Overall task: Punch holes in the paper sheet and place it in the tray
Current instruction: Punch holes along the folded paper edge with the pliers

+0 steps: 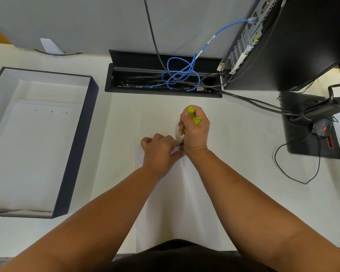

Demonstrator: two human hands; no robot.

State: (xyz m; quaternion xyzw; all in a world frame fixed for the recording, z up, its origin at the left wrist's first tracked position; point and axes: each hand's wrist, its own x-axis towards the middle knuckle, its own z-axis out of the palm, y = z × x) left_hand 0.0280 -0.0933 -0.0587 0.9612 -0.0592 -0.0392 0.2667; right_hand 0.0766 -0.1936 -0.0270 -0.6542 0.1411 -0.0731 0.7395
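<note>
A white paper sheet [177, 203] lies on the white desk in front of me, its near end reaching the desk's edge. My left hand [160, 152] pinches the sheet's far edge. My right hand [194, 128] is closed around a hole punch with lime-green handles [192, 116]; its metal jaws meet the paper's far edge right beside my left fingers. At the left stands a dark-walled tray [82, 138] holding white sheets, the top one showing three small holes near its far edge.
An open cable well [161, 75] with tangled blue and black cables sits behind the paper. A black computer tower [283, 42] stands at the back right. A monitor base [310, 124] with a mouse and cables occupies the right side.
</note>
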